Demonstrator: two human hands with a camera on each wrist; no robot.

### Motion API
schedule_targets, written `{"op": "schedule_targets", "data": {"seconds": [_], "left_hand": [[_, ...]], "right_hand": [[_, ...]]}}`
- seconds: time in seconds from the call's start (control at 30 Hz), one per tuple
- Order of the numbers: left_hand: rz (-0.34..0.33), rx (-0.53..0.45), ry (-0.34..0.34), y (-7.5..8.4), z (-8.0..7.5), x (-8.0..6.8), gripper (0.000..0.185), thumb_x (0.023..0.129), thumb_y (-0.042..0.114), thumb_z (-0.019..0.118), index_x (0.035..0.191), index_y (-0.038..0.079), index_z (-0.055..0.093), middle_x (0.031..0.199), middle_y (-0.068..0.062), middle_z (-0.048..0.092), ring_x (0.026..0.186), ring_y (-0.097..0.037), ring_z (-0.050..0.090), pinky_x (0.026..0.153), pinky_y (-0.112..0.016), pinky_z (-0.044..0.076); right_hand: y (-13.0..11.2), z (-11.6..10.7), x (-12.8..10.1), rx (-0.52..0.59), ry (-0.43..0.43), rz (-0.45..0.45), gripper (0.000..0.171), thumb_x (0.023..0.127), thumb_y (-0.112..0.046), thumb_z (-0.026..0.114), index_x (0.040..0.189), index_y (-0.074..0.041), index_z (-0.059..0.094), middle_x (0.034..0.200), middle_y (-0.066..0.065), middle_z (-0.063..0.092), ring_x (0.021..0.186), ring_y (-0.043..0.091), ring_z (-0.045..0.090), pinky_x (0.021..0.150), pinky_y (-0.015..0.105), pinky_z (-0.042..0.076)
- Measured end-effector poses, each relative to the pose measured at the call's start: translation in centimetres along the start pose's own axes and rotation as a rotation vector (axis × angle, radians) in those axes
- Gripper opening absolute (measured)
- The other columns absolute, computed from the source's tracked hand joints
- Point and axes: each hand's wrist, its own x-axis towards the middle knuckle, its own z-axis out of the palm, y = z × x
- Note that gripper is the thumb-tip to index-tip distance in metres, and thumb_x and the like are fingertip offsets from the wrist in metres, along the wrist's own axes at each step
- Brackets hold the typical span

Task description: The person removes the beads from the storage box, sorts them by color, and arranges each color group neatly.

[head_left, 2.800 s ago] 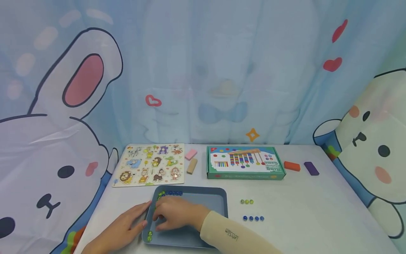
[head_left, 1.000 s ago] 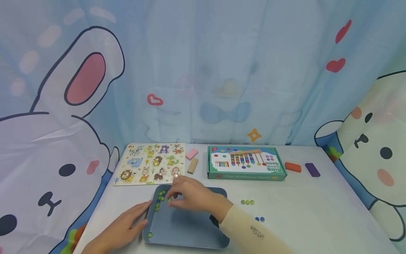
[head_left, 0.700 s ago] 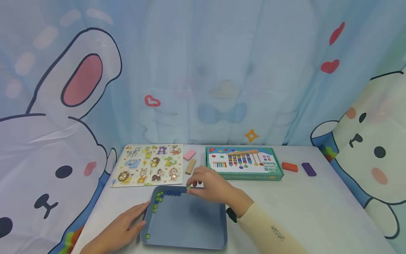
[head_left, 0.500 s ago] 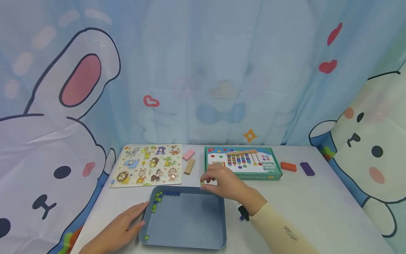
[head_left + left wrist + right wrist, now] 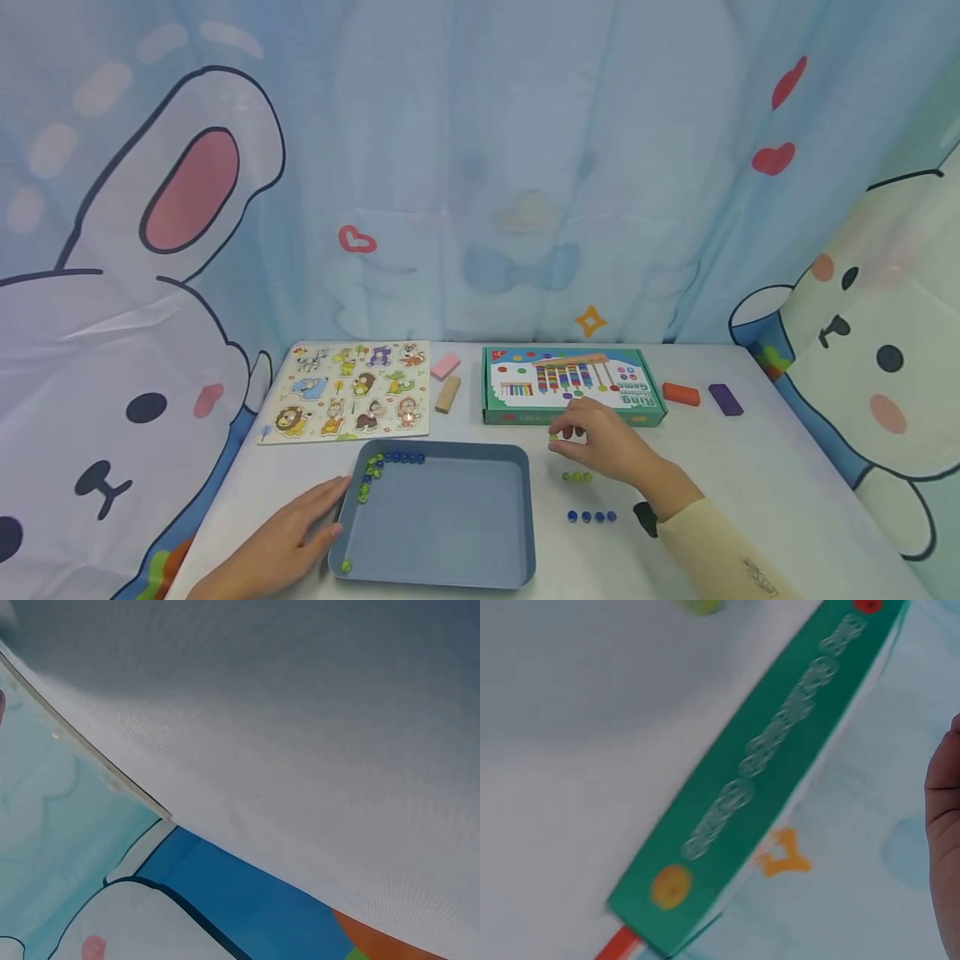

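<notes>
The white desk (image 5: pixel 750 483) carries a shallow grey-blue plastic tray (image 5: pixel 442 533) near its front edge, with green and blue glass marbles (image 5: pixel 375 471) gathered in its far left corner and one green marble at its near left corner. Behind it lie a wooden animal puzzle board (image 5: pixel 348 389) and a green cardboard game box (image 5: pixel 573 385). The left hand (image 5: pixel 288 542) rests flat on the desk, fingers straight, touching the tray's left rim. The right hand (image 5: pixel 607 446) hovers just in front of the box, its fingers (image 5: pixel 564 433) pinching a small green marble (image 5: pixel 553 437). Beneath it on the desk sit a short row of green marbles (image 5: pixel 576 477) and a row of four blue marbles (image 5: pixel 592 517).
</notes>
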Motion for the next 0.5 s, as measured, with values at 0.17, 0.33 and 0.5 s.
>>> {"op": "schedule_targets", "data": {"seconds": [0.17,0.33,0.5], "left_hand": [[-0.003,0.005,-0.001,0.1,0.1,0.1,0.072,0.106,0.060,0.049,0.164,0.018,0.038,0.166,-0.004,0.044,0.153,-0.032,0.044,0.120,-0.061,0.042],[0.002,-0.008,-0.007,0.2,-0.1,0.0,0.071,0.107,0.058,0.049,0.164,0.017,0.038,0.166,-0.006,0.044,0.152,-0.035,0.044,0.119,-0.062,0.042],[-0.014,-0.033,-0.024,0.3,-0.2,0.0,0.072,0.106,0.059,0.049,0.165,0.019,0.036,0.167,-0.006,0.043,0.153,-0.036,0.042,0.120,-0.064,0.040]], "right_hand": [[2.8,0.1,-1.7,-0.035,-0.061,0.146,0.015,0.087,-0.026,0.087,0.100,-0.022,0.081,0.083,-0.014,0.060,0.084,0.012,0.056,0.071,0.020,0.052],[4.8,0.7,-3.0,-0.029,-0.113,0.247,0.014,0.085,-0.024,0.088,0.097,-0.023,0.081,0.082,-0.012,0.059,0.082,0.011,0.054,0.068,0.020,0.049],[5.8,1.3,-3.6,-0.004,-0.146,0.308,0.013,0.083,-0.022,0.089,0.093,-0.025,0.081,0.080,-0.010,0.060,0.082,0.012,0.054,0.068,0.021,0.049]]}}
